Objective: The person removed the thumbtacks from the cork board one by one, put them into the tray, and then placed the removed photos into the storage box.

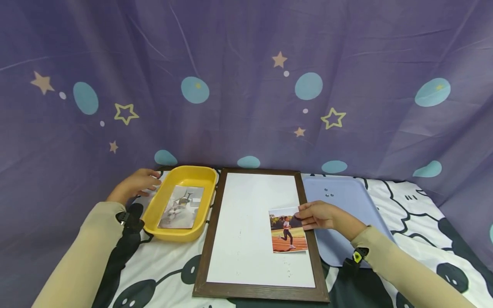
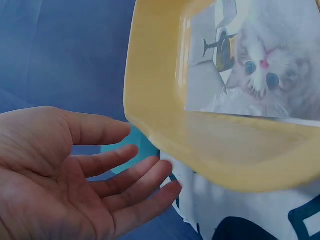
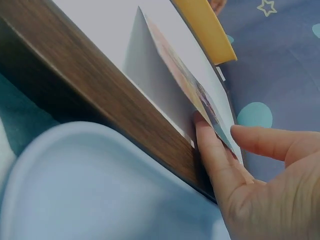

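My right hand [image 1: 317, 215] pinches a photo of a runner [image 1: 288, 233] by its right edge, thumb on top and fingers beneath. The right wrist view shows that photo [image 3: 182, 75] tilted above the white board [image 1: 246, 252], which has a brown wooden frame [image 1: 262, 292]. My left hand [image 1: 139, 183] is beside the left rim of a yellow tray [image 1: 208, 179]. In the left wrist view its fingers are spread and loosely bent, holding nothing, just off the tray wall [image 2: 150, 75]. A photo of a white cat [image 2: 270, 65] lies inside the tray.
A pale blue tray [image 1: 346, 239] sits right of the board, partly under my right forearm, with several small shiny bits [image 1: 327, 192] on it. A patterned black-and-white cloth [image 1: 404, 214] covers the table. Behind hangs a purple curtain [image 1: 246, 85] with stars and dots.
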A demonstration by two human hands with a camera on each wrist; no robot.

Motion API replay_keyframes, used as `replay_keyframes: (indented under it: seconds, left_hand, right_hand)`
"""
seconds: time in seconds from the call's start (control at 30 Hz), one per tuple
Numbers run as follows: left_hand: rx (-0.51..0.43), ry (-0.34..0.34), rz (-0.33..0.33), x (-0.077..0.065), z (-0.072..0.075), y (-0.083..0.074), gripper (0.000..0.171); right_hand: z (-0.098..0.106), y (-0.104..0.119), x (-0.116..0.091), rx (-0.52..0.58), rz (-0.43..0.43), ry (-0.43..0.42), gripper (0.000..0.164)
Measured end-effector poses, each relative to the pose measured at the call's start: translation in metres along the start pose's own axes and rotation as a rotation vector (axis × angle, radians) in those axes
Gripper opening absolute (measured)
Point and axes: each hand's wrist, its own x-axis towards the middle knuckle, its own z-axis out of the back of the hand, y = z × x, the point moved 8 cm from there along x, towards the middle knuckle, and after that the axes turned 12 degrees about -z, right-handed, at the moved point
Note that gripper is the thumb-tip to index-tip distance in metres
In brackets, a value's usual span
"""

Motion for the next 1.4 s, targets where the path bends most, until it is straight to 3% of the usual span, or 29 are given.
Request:
replay_keyframes:
  seconds: [0.13, 0.33, 0.5, 0.87, 1.4]
  left_hand:
    - [-0.042, 0.034, 0.065, 0.002, -0.002, 0.010, 0.063]
    - [-0.088, 0.031, 0.092, 0.005, -0.003, 0.013, 0.057]
    - [-0.097, 0.039, 0.095, 0.006, -0.003, 0.010, 0.060]
    - [-0.124, 0.051, 0.129, 0.008, -0.003, 0.007, 0.066]
    - [-0.123, 0.028, 0.144, 0.008, -0.004, 0.008, 0.063]
  right_hand:
    - [-0.001, 0.001, -0.001, -0.015, -0.009, 0.024, 0.006]
    - [0.001, 0.002, 0.000, -0.021, -0.026, 0.039, 0.046]
    - [0.003, 0.001, 0.001, -0.016, -0.041, 0.046, 0.060]
    - [0.002, 0.004, 0.002, 0.011, -0.045, 0.061, 0.035]
    - [0.002, 0.006, 0.002, 0.000, -0.052, 0.052, 0.034]
